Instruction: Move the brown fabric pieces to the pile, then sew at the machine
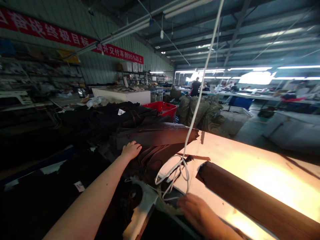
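In the head view, the left hand [131,150] is placed palm down at the near edge of the brown sheets [160,137], fingers close together and slightly bent; whether they pinch a layer cannot be told. This contact probably steadies the stack. The brown sheets lie in overlapping, fanned layers at the far left end of the lit table [237,150], next to the dark cloth [100,116], which carries a white label [121,112]. The right hand [193,206] is blurred and lies low at the near table edge, just beside the looped end of the white cord [197,110]; its grip cannot be determined. The cord hangs from above, its lower length gathered in loops, presumably to take up slack. A long brown strip [250,193] lies lengthwise on the table, presumably for support along its length. Containers: the red crate [161,108] stands behind the brown sheets; its contents are too indistinct to identify. The grey sacks [210,113] stand bulging beside it, contents hidden. The white bin [235,121] is located to the right of the sacks, with a blue item [240,102] at its upper edge; whether this item sits inside or behind cannot be told.
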The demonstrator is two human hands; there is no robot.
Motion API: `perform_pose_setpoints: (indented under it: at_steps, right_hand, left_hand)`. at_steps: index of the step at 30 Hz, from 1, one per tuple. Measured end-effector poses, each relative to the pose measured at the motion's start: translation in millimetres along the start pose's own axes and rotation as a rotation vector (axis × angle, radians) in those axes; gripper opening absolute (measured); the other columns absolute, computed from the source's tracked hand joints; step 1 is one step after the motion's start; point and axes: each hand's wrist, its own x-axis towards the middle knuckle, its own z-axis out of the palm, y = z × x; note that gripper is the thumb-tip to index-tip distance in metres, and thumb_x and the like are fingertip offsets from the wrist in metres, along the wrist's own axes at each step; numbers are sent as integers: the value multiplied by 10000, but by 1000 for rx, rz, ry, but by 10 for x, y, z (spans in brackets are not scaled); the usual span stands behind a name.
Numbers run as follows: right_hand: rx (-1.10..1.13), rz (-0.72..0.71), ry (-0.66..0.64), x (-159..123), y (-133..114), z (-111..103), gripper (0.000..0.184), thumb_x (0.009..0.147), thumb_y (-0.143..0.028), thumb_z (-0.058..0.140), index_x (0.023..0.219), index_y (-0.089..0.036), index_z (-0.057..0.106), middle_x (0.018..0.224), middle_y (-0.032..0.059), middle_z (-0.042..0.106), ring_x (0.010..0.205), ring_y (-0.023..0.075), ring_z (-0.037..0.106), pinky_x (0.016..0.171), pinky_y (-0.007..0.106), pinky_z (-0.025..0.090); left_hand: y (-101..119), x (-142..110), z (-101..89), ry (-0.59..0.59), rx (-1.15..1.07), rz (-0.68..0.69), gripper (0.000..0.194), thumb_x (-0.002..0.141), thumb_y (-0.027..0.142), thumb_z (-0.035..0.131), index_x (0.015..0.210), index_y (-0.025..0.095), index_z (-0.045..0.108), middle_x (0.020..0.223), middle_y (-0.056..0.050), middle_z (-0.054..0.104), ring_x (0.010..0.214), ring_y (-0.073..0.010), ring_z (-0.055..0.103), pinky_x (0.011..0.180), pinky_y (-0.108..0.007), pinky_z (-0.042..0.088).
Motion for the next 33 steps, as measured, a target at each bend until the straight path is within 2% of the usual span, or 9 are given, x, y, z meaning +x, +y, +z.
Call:
perform_pose_setpoints:
  at_steps: [3, 4, 6, 8, 11, 16, 22, 28, 33]
  right_hand:
    - [-442, 184, 192, -325, 723, -313, 402, 796, -389, 535, 1184, -292, 570, 1218, 106, 557, 1120, 282, 503, 967, 461, 370]
    - [-513, 214, 173, -397, 899, -375, 485, 783, -423, 546, 1246, -283, 516, 1298, 111, 490, 1193, 296, 437, 1007, 485, 320]
    - [-602, 244, 121, -500, 1121, -426, 516, 809, -445, 504, 1299, -294, 450, 1369, 88, 409, 1273, 290, 332, 1054, 507, 236]
    - [-657, 242, 87, -556, 1206, -411, 498, 838, -446, 462, 1314, -306, 423, 1387, 68, 386, 1295, 275, 293, 1066, 509, 210]
    - [-719, 205, 105, -585, 1227, -372, 490, 848, -446, 455, 1315, -304, 418, 1372, 59, 411, 1279, 267, 327, 1053, 509, 249]
    - [-776, 135, 130, -591, 1262, -405, 499, 840, -432, 486, 1311, -278, 424, 1337, 59, 458, 1228, 271, 406, 1003, 479, 348]
    - [-753, 160, 115, -563, 1222, -428, 475, 854, -426, 460, 1298, -262, 438, 1343, 60, 449, 1238, 273, 391, 1001, 488, 345]
    - [-672, 191, 140, -528, 1094, -436, 450, 851, -415, 466, 1256, -218, 481, 1317, 90, 475, 1228, 272, 397, 1017, 494, 309]
    - [-621, 165, 200, -526, 1074, -437, 422, 835, -410, 497, 1205, -208, 519, 1286, 94, 504, 1217, 264, 407, 1020, 476, 299]
  left_hand:
    - [126, 152, -123, 90, 29, 35, 354, 865, 331, 343, 1099, 206, 578, 1185, -103, 519, 1086, -281, 461, 879, -444, 398]
    - [189, 225, -157, 124, 36, 43, 362, 859, 312, 356, 1145, 191, 543, 1207, -112, 499, 1100, -284, 446, 884, -443, 393]
    - [337, 404, -198, 179, 43, 66, 413, 849, 288, 378, 1236, 170, 461, 1279, -124, 439, 1145, -292, 405, 900, -449, 380]
    - [488, 613, -197, 220, 68, 100, 459, 842, 273, 394, 1285, 155, 408, 1343, -125, 380, 1200, -292, 353, 928, -455, 359]
    - [654, 930, -113, 235, 135, 132, 506, 853, 308, 385, 1332, 146, 352, 1420, -119, 286, 1288, -280, 238, 985, -468, 298]
    - [649, 1241, 164, 42, 135, 66, 594, 863, 509, 269, 1379, 214, 281, 1459, -98, 216, 1320, -304, 178, 979, -546, 257]
    - [494, 1109, 331, 79, 114, 4, 567, 875, 508, 220, 1381, 257, 272, 1444, -84, 263, 1296, -302, 237, 971, -522, 272]
    - [190, 687, 253, 87, 41, -170, 528, 903, 465, 197, 1371, 238, 288, 1427, -106, 286, 1266, -342, 270, 924, -580, 302]
    - [-52, 487, 131, 16, 6, -276, 489, 891, 349, 335, 1355, 192, 321, 1416, -143, 294, 1263, -366, 291, 905, -601, 318]
